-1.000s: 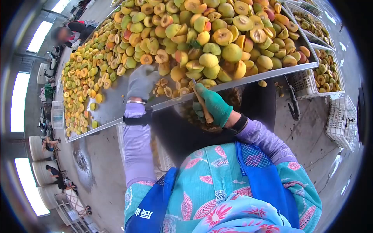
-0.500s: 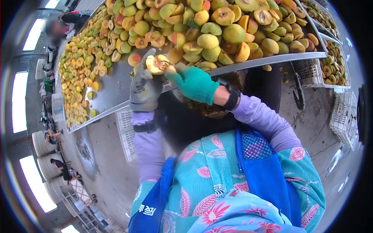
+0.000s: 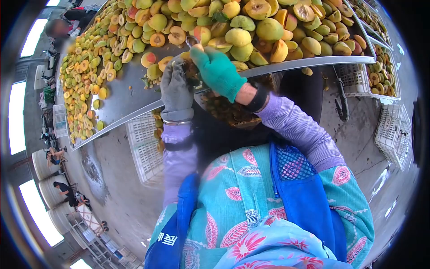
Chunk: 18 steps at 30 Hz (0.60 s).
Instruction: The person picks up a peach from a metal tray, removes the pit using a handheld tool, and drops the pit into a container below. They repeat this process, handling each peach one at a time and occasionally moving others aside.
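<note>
My left hand (image 3: pixel 176 87), in a grey glove, is closed around a halved yellow fruit (image 3: pixel 186 60) at the near edge of the metal table (image 3: pixel 130 96). My right hand (image 3: pixel 217 71), in a green glove, grips a small pitting tool whose metal tip (image 3: pixel 191 41) pokes out above the fingers, right against the fruit. A big pile of yellow-green peach halves (image 3: pixel 251 27) lies on the table just beyond both hands. Below the hands sits a dark container of pits and scraps (image 3: pixel 228 112).
More cut fruit (image 3: pixel 85 76) spreads along the table to the left, where another person (image 3: pixel 62 24) works at the far end. White plastic crates (image 3: pixel 145 143) stand under the table, others (image 3: pixel 394 134) at the right, some holding fruit (image 3: pixel 380 71). People crouch at far left (image 3: pixel 62 190).
My left hand picked a fruit off the table and brought it to the table edge. My right hand swung the tool in against it, and both hands shifted slightly right.
</note>
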Available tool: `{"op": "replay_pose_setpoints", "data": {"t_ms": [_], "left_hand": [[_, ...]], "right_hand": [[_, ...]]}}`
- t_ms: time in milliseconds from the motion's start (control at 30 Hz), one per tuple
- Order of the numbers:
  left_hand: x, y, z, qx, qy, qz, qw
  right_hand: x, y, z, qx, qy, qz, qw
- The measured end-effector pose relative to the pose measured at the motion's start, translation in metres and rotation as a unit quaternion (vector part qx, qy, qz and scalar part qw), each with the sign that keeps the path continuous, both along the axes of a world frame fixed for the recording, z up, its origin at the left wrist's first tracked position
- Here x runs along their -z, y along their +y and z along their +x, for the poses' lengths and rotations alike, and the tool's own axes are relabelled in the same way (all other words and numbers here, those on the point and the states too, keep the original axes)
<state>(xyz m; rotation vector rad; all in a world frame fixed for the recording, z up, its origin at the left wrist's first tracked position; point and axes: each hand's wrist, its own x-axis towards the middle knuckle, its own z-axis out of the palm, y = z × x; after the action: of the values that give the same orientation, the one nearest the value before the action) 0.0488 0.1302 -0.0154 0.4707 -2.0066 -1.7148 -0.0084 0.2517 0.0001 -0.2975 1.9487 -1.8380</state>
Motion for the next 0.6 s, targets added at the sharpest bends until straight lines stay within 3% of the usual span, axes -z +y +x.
{"op": "replay_pose_setpoints", "data": {"t_ms": [33,100,167,200,300,333,367,400,500,567,600], "left_hand": [[-0.012,0.004,0.004,0.017,-0.028,0.116,0.993],[-0.017,0.004,0.005,0.054,0.022,0.114,0.992],[-0.014,0.005,0.003,0.043,0.037,0.183,0.981],[-0.017,0.011,0.005,0.052,0.040,0.142,0.988],[-0.013,0.008,0.004,0.127,0.084,0.367,0.918],[-0.005,0.009,0.001,0.050,0.078,0.364,0.927],[0.003,0.005,0.001,0.038,0.065,0.170,0.983],[0.009,0.001,0.002,0.024,0.049,-0.030,0.998],[0.012,0.002,-0.003,0.010,0.055,-0.047,0.997],[0.001,0.012,-0.002,0.027,0.067,-0.195,0.978],[-0.006,0.019,-0.003,0.045,0.075,-0.066,0.994]], "right_hand": [[-0.003,0.002,-0.003,0.001,-0.017,-0.016,1.000],[-0.002,0.013,0.014,-0.006,0.058,0.019,0.998],[0.002,0.023,0.035,-0.045,0.129,0.078,0.988],[0.009,0.022,0.041,-0.052,0.124,0.088,0.987],[0.011,0.025,0.032,-0.065,0.099,0.102,0.988],[0.011,0.024,0.033,-0.066,0.108,0.105,0.986],[0.012,0.023,0.035,-0.068,0.116,0.108,0.985],[0.012,0.022,0.037,-0.071,0.125,0.112,0.983],[0.013,0.016,0.042,-0.067,0.086,0.056,0.992],[0.008,0.018,0.042,-0.035,0.057,0.053,0.996],[0.009,0.019,0.043,-0.029,0.048,0.055,0.997]]}}
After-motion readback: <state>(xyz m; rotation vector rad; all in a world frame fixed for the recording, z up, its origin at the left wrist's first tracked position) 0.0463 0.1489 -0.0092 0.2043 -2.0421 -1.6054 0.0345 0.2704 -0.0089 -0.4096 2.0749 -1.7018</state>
